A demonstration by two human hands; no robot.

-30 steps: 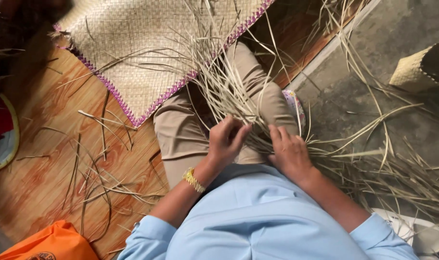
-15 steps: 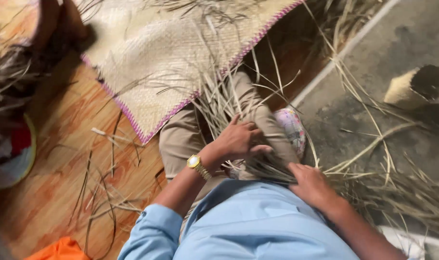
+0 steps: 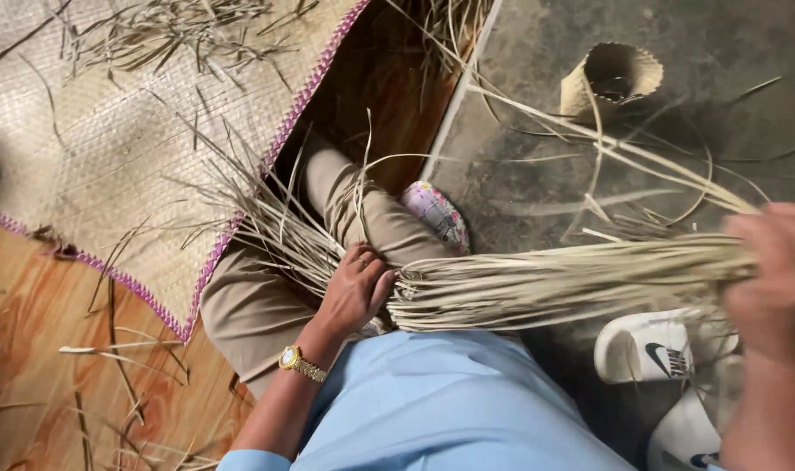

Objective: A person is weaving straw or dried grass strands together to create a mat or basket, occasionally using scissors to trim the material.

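Holding: I see my left hand (image 3: 356, 292) clamped on one end of a bundle of dried reed strips (image 3: 554, 279), fingers curled and pressed together around it, at my lap.
Right hand (image 3: 774, 296): it meets the far end of the bundle, close to the lens and blurred; I cannot tell how its fingers sit.
Bundle place: it lies sideways across my knee (image 3: 389, 231), stretched between both hands above the grey concrete floor (image 3: 676, 131).
Handling: I judge it light, dry and springy, stiff along each strip yet loose as a sheaf, so strands would slip out or snap if bent sharply; the gathered ends look like the best hold.
Textures: flat pale straw strips; a woven mat (image 3: 118, 174) with a pink-purple stitched edge; glossy wooden boards (image 3: 40, 384).
Nearby: a small woven cone-shaped basket (image 3: 611, 78), white sandals (image 3: 650, 349), a gold wristwatch (image 3: 295, 361).
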